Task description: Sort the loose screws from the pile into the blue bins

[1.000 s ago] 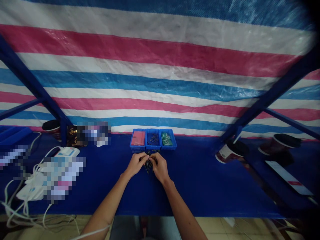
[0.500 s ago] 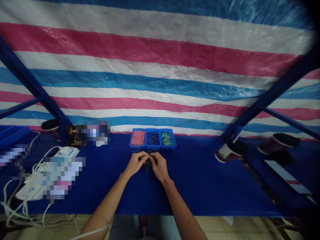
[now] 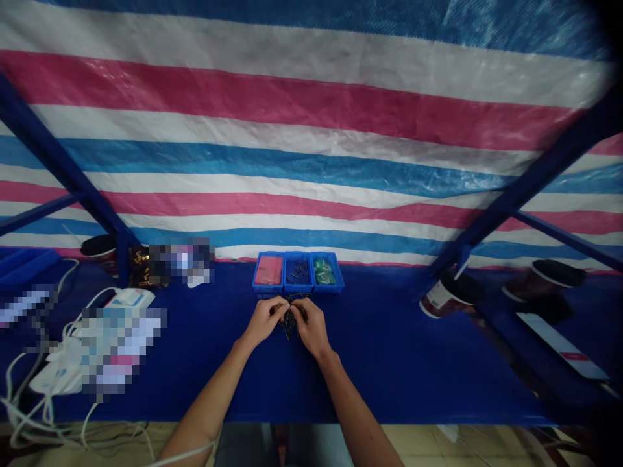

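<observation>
My left hand [image 3: 267, 318] and my right hand [image 3: 310, 323] meet at the fingertips over a small pile of dark screws [image 3: 289, 328] on the blue table. Thumb and fingers of both hands are closed in a pinch. Whatever sits between the fingertips is too small to make out. Just beyond the hands stand three blue bins side by side: a left bin [image 3: 268, 288] with pink packets [image 3: 269, 270], a middle bin [image 3: 298, 288] with several dark screws [image 3: 298, 271], and a right bin [image 3: 329, 288] with green-and-white bags [image 3: 324, 271].
White power strips [image 3: 63, 373] with tangled cables lie on the left. On the right are a lidded cup [image 3: 445, 297] with a straw, another cup [image 3: 538, 279] and a flat white device [image 3: 564, 347]. Slanted blue frame bars and a striped tarp [image 3: 311, 175] close off the back.
Both hands keep nearly the same place and pinch over the screws. The whole view has shifted very slightly.
</observation>
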`<state>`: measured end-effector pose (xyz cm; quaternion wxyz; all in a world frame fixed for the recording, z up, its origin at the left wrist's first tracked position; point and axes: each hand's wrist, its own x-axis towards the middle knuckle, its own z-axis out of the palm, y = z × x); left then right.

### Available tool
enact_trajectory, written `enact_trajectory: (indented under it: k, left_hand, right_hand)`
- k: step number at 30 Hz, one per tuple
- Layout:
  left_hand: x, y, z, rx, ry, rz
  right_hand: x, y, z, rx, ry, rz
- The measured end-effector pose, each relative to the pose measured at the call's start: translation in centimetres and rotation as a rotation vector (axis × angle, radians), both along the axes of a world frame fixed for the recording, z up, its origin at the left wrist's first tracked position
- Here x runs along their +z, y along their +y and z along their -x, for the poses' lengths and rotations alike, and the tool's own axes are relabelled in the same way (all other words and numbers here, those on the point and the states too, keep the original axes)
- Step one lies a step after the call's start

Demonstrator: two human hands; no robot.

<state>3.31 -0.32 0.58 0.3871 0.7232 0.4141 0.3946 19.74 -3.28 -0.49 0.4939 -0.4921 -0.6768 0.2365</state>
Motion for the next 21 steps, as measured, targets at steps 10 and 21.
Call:
enact_trajectory:
  k: [10,21]
  left_hand:
    - [-0.04,0.08,0.04,-0.011,0.017,0.002]
    - [-0.14,0.07,0.07,0.001,0.011,0.002]
  right_hand:
    - [-0.27,0.14,-0.08,0.007,0.025,0.016]
    - [-0.12,0.09,-0.16,0.000,0.007,0.018]
